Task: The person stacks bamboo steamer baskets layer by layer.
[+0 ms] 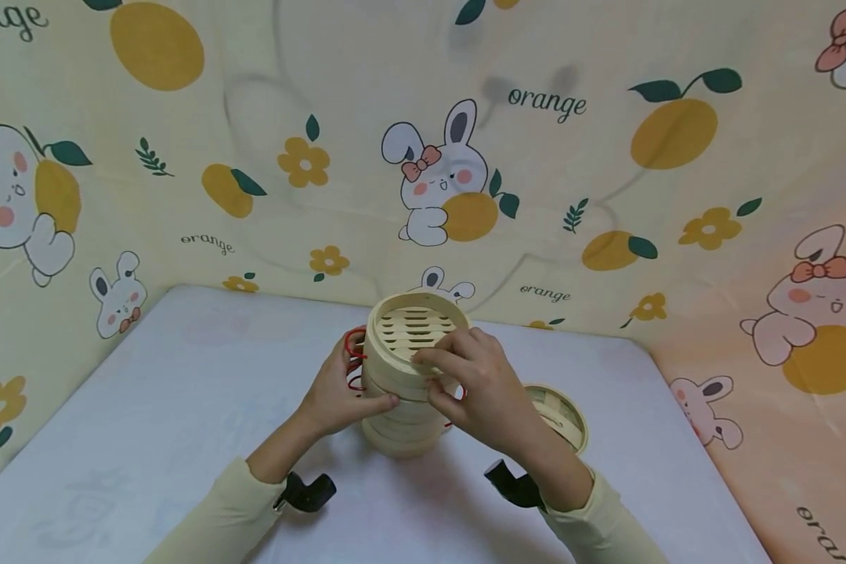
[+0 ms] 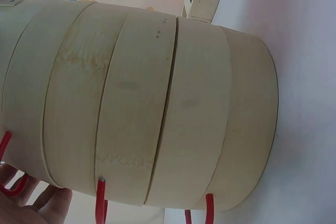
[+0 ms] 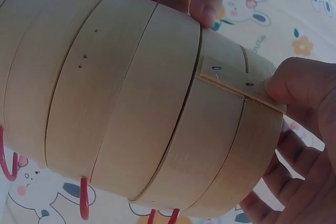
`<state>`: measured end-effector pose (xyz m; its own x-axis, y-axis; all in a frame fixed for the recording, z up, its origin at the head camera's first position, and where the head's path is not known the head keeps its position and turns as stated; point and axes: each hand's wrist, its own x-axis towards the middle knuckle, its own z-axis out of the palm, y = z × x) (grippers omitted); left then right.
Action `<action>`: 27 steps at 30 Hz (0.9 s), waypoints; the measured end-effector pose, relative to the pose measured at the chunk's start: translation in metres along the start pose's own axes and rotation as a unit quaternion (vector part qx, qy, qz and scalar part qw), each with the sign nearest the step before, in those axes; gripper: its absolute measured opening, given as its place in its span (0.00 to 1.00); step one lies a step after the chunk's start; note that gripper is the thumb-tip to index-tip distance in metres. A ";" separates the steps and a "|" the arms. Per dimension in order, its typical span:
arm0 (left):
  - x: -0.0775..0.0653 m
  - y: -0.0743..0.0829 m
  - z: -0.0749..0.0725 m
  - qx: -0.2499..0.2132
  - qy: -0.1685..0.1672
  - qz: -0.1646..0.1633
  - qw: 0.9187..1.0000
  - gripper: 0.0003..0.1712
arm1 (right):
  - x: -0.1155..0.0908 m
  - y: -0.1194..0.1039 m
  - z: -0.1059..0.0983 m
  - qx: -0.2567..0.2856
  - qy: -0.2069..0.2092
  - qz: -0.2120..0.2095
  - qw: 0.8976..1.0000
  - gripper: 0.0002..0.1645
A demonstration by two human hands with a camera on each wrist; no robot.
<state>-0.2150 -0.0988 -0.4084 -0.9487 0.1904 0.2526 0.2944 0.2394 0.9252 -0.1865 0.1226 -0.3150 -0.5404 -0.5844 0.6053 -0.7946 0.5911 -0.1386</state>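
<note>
Several round bamboo steamer baskets (image 1: 402, 439) stand stacked upright on the table. The topmost basket (image 1: 389, 362) faces up uncovered, its slatted base visible inside the rim. My left hand (image 1: 331, 395) grips the stack's left side near the upper tiers, thumb across the front and fingers partly hidden behind. With my right hand (image 1: 486, 388) I pinch the top basket's right front wall, fingers over the rim and thumb outside. In the right wrist view that thumb touches a small bamboo strip (image 3: 233, 85) fixed to the wall. Red cord loops (image 2: 101, 203) hang from the tiers.
A round bamboo lid (image 1: 564, 411) lies on the white tabletop (image 1: 183, 407) to the right, partly behind my right forearm. A printed cloth (image 1: 324, 102) with rabbits and oranges hangs behind the table's far edge. Black curved mounts (image 1: 309, 492) sit at both wrists.
</note>
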 end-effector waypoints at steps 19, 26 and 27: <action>-0.001 -0.004 0.001 -0.001 0.006 0.012 1.000 0.54 | -0.001 0.000 0.004 -0.001 0.009 -0.007 1.000 0.17; -0.001 -0.003 0.001 -0.002 0.007 0.022 1.000 0.53 | -0.002 0.001 0.003 0.001 0.011 -0.006 1.000 0.16; -0.001 -0.003 0.001 -0.002 0.006 0.021 1.000 0.53 | -0.002 0.001 0.003 0.002 0.012 -0.006 1.000 0.16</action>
<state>-0.2147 -0.0989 -0.4114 -0.9368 0.1886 0.2945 0.3334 0.2273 0.9150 -0.1875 0.1228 -0.3188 -0.5249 -0.5780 0.6248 -0.8015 0.5827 -0.1343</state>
